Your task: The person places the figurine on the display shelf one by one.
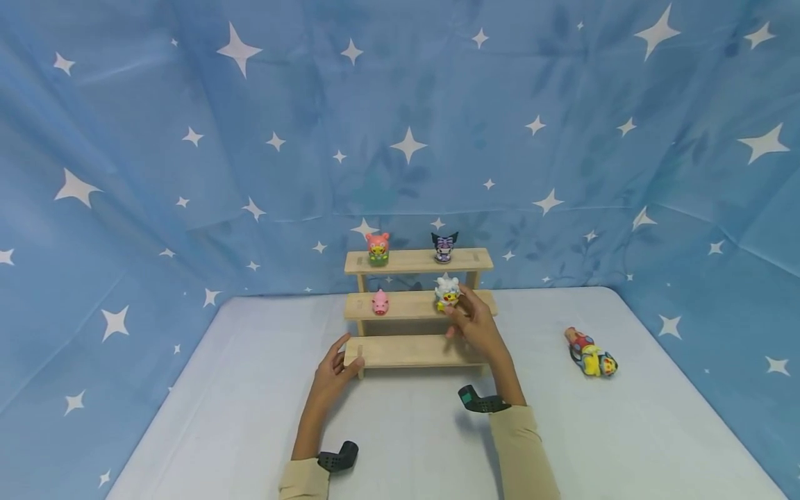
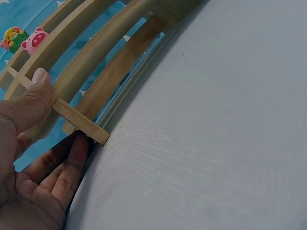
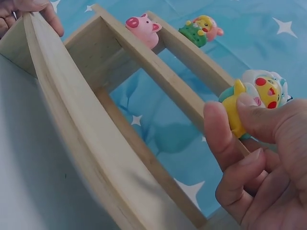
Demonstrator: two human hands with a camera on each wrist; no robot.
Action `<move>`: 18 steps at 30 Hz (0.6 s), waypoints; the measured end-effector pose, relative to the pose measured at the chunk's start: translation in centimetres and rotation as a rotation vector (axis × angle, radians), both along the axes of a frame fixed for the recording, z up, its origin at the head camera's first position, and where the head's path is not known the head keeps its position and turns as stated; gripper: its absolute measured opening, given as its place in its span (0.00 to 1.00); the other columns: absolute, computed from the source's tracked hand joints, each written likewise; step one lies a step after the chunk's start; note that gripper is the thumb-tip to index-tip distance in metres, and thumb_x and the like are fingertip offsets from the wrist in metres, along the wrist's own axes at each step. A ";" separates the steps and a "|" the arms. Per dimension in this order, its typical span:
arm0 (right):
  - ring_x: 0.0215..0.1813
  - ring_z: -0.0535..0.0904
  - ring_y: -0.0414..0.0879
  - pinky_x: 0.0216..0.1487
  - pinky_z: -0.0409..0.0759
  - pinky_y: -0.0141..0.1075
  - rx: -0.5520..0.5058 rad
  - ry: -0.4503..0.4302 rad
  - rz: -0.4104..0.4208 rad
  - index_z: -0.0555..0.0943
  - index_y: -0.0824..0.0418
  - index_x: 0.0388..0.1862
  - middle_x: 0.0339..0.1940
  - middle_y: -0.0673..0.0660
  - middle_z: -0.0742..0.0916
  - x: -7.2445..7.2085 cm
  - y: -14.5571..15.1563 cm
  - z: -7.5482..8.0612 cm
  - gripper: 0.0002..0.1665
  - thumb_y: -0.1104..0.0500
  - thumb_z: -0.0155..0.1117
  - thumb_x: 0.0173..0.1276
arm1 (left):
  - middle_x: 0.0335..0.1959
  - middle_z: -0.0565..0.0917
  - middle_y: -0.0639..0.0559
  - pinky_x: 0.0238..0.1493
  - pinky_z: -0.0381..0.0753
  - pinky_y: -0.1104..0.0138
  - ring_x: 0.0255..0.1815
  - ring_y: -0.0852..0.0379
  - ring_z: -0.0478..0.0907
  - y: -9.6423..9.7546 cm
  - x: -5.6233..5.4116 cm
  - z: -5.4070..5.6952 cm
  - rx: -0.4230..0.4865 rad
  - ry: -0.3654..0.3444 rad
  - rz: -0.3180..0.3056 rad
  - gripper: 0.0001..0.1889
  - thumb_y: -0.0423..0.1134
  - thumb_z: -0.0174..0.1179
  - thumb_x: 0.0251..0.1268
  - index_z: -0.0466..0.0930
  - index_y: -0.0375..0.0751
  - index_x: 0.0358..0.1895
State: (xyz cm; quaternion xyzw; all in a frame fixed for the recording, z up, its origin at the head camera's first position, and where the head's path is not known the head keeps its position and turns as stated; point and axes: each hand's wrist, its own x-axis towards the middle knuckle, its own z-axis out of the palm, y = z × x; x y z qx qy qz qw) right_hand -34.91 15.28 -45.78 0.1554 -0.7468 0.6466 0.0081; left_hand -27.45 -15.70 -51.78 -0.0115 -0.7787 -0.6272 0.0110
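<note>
Currently, the left hand [image 1: 333, 378] is gripping the lowest step of the wooden shelf [image 1: 409, 305] at its left end, thumb and fingers curling round it. A pink-and-green figure [image 1: 378, 251] is standing on the top step, above a pink pig [image 1: 380, 303] sitting on the middle one. Farther right, a purple figure [image 1: 444, 248] is standing on top; below, a white-and-yellow figure [image 1: 446, 293] is being pinched at the middle step by the right hand's [image 1: 481, 332] thumb and fingers. A colourful toy [image 1: 590, 355] is lying on the table [image 1: 625, 423].
</note>
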 end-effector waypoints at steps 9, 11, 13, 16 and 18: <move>0.20 0.84 0.47 0.16 0.73 0.31 -0.029 0.014 -0.052 0.55 0.56 0.79 0.65 0.71 0.75 -0.3 -0.2 -0.8 0.42 0.62 0.62 0.71 | 0.60 0.78 0.33 0.50 0.81 0.67 0.59 0.39 0.79 0.3 0.8 2.0 0.005 -0.021 -0.007 0.35 0.38 0.63 0.67 0.60 0.42 0.75; 0.20 0.84 0.48 0.19 0.78 0.34 -0.047 0.025 -0.074 0.57 0.56 0.77 0.62 0.71 0.76 -0.3 -0.6 -0.9 0.42 0.62 0.65 0.68 | 0.60 0.78 0.32 0.51 0.81 0.64 0.59 0.39 0.79 0.3 0.9 2.1 0.004 -0.018 -0.010 0.35 0.38 0.62 0.67 0.59 0.41 0.75; 0.20 0.83 0.50 0.23 0.82 0.37 -0.055 0.037 -0.093 0.61 0.56 0.75 0.59 0.70 0.77 -0.2 -0.9 -0.9 0.42 0.63 0.68 0.66 | 0.60 0.78 0.32 0.52 0.81 0.60 0.59 0.38 0.79 0.3 1.0 2.1 0.000 -0.014 -0.010 0.35 0.38 0.62 0.67 0.59 0.40 0.75; 0.19 0.83 0.50 0.25 0.84 0.41 -0.051 0.052 -0.132 0.66 0.57 0.72 0.56 0.70 0.80 0.1 -1.5 -0.7 0.39 0.63 0.70 0.63 | 0.60 0.78 0.32 0.54 0.81 0.56 0.59 0.38 0.79 0.2 1.0 2.1 0.001 -0.010 -0.009 0.35 0.37 0.62 0.67 0.59 0.40 0.75; 0.19 0.83 0.50 0.24 0.84 0.42 -0.053 0.055 -0.151 0.68 0.59 0.70 0.57 0.70 0.81 0.2 -1.7 -0.6 0.37 0.62 0.70 0.63 | 0.60 0.78 0.32 0.54 0.81 0.56 0.59 0.38 0.79 0.3 1.0 2.1 0.003 -0.011 -0.011 0.35 0.38 0.62 0.67 0.59 0.41 0.75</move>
